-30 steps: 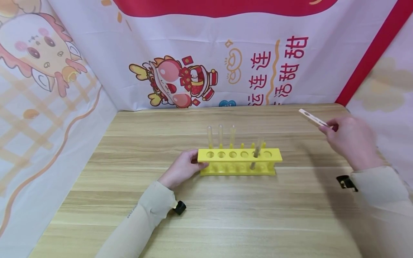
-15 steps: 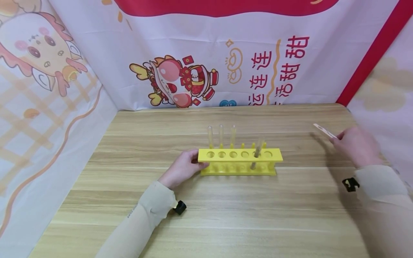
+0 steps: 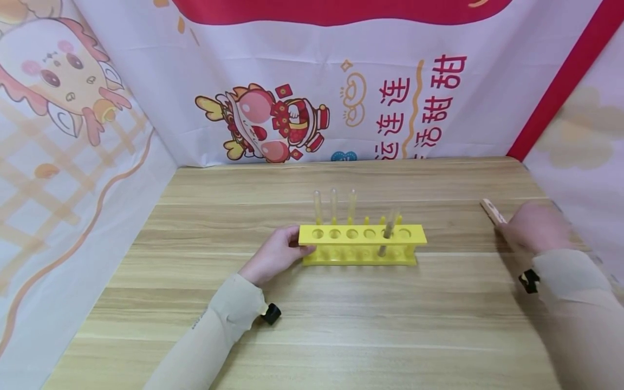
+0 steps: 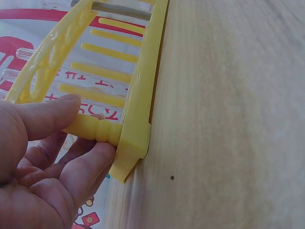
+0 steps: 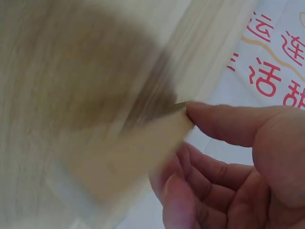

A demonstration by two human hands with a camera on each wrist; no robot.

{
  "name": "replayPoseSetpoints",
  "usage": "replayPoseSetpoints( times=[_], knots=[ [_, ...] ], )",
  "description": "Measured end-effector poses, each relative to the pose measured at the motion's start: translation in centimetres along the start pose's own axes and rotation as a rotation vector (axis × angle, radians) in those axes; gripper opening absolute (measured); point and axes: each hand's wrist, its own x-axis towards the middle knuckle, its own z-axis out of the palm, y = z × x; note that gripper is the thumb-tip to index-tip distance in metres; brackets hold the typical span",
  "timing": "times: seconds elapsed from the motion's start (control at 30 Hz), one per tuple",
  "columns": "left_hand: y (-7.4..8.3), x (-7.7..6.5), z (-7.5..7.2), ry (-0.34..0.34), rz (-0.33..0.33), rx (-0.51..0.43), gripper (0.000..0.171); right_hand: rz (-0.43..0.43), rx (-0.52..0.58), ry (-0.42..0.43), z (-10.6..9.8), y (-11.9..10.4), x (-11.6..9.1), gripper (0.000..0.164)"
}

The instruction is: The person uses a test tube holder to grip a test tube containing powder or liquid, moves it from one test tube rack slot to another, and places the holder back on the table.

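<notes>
At mid-table stands a yellow test tube rack (image 3: 361, 236), its left end post (image 4: 97, 129) gripped between the thumb and fingers of my left hand (image 3: 275, 254). A glass tube with dark contents (image 3: 388, 232) leans in one of the right-hand holes. Three clear tubes (image 3: 333, 206) sit upside down on pegs along the back. Over at the right, my right hand (image 3: 536, 227) pinches one end of a wooden test tube clamp (image 3: 496, 214), held low, close over the table. The clamp is blurred in the right wrist view, with the thumb (image 5: 224, 121) at its near end.
The wood-grain table (image 3: 341, 325) meets a printed cloth backdrop (image 3: 302, 65) at its back edge. More cloth hangs at the left side (image 3: 73, 179) and the right side (image 3: 585, 124). Bare pegs (image 3: 382, 221) stand at the rack's back right.
My right hand has moved right and down with the wooden test tube clamp, which now lies lower and points more away from me. My left hand and the rack have stayed put.
</notes>
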Motion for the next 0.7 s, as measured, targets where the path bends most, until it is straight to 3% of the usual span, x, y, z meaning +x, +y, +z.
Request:
replayPoseSetpoints(
  times=[0.13,0.3,0.7],
  knots=[
    [0.0,-0.1,0.0,-0.004,-0.003,0.002,0.031,-0.055,0.006,-0.072,0.4,0.1,0.5,0.046],
    [0.1,-0.1,-0.1,-0.006,-0.003,0.001,0.031,-0.096,0.037,-0.098,0.7,0.3,0.8,0.049],
    [0.0,-0.2,0.2,0.019,0.026,0.018,0.029,-0.005,0.072,-0.102,1.1,0.0,0.7,0.046]
  ],
)
